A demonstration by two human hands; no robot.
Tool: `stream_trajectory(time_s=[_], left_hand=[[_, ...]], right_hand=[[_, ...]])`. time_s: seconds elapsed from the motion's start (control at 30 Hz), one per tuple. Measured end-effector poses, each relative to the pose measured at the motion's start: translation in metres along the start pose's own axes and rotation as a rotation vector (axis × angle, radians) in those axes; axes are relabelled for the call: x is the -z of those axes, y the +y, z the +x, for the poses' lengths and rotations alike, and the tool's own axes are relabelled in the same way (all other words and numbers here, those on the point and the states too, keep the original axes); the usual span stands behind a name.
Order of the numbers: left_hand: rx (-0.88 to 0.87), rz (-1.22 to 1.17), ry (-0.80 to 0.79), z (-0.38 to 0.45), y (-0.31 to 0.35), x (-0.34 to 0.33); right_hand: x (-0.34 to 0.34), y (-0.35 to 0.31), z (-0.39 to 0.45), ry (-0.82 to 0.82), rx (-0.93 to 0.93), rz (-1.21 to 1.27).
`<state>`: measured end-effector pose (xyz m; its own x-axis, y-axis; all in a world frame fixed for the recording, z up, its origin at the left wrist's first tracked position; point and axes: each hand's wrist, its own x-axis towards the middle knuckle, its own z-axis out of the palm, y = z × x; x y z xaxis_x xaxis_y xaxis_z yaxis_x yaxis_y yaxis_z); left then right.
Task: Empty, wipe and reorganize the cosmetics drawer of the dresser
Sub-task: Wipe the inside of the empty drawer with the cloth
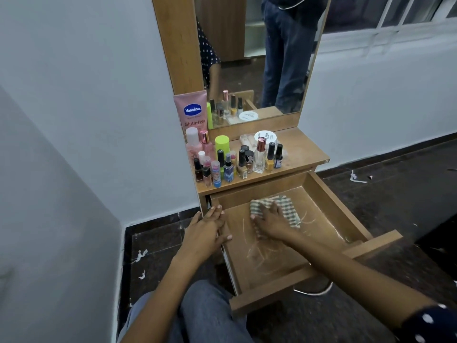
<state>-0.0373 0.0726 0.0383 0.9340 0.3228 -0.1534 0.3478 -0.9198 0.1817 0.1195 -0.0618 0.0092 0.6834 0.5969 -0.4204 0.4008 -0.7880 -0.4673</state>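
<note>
- Head view, far left: a pale wall is seen, with dark floor tiles (158, 243) below it marked by white flecks.
- The left hand (206, 232) is laid over the left side wall of the drawer (329, 194), fingers narrowly spread and curled lightly on the rim, the thumb hooked inside; nothing else is held.
- Above it, on the left of the dresser top (301, 149), a pink Vaseline tube (191, 112) is stood against the mirror frame, with a lime-green capped bottle (222, 144) and a crowd of small bottles and nail polishes (223, 167) packed toward the front edge.
- The drawer is pulled fully out and is bare inside except for a cloth; pale curved streaks are seen across its floor.
- The right hand (270, 225) is pressed flat on the striped cloth (277, 209), fingers fairly close together and spread over it, in the rear half of the drawer.
- Further right on the top, a clear perfume bottle (260, 157), two more polishes and a white round jar (265, 137) are set.
- In the mirror (259, 53), a standing person's trouser legs are reflected.
- At right, more dark floor is seen.
</note>
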Motion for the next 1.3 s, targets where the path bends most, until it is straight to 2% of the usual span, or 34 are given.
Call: stream_trajectory(time_s=[0.1, 0.27, 0.37, 0.43, 0.57, 0.67, 0.73, 0.9, 0.97, 1.07, 1.3], left_hand=[[0.003, 0.011, -0.021, 0.0, 0.0, -0.001], [0.006, -0.005, -0.028, -0.002, 0.002, -0.002], [0.023, -0.009, -0.035, -0.006, 0.004, -0.004], [0.033, -0.005, -0.043, -0.007, 0.005, -0.005], [0.026, 0.027, -0.07, -0.009, 0.007, -0.006], [0.024, 0.036, -0.082, -0.009, 0.007, -0.007], [0.027, 0.035, -0.08, -0.009, 0.007, -0.008], [0.033, 0.033, -0.103, -0.009, 0.008, -0.007], [0.032, 0.039, -0.101, -0.008, 0.008, -0.006], [0.031, 0.041, -0.101, -0.009, 0.009, -0.005], [0.044, 0.044, -0.106, -0.009, 0.01, -0.005]], right_hand=[[-0.023, -0.006, 0.013, 0.007, -0.02, -0.128], [-0.04, -0.014, 0.008, -0.084, 0.302, -0.386], [-0.025, 0.009, 0.01, -0.085, 0.433, -0.564], [-0.007, 0.033, 0.019, -0.079, 0.37, -0.574], [0.025, 0.073, 0.037, -0.028, 0.043, -0.411], [0.018, 0.054, 0.035, -0.018, -0.067, -0.267], [0.003, 0.026, 0.028, -0.022, -0.06, -0.227], [-0.033, -0.032, 0.019, -0.134, 0.12, -0.25], [-0.037, -0.04, 0.014, -0.179, 0.294, -0.355], [-0.038, -0.031, 0.011, -0.124, 0.483, -0.565], [-0.021, 0.005, 0.015, -0.072, 0.463, -0.61]])
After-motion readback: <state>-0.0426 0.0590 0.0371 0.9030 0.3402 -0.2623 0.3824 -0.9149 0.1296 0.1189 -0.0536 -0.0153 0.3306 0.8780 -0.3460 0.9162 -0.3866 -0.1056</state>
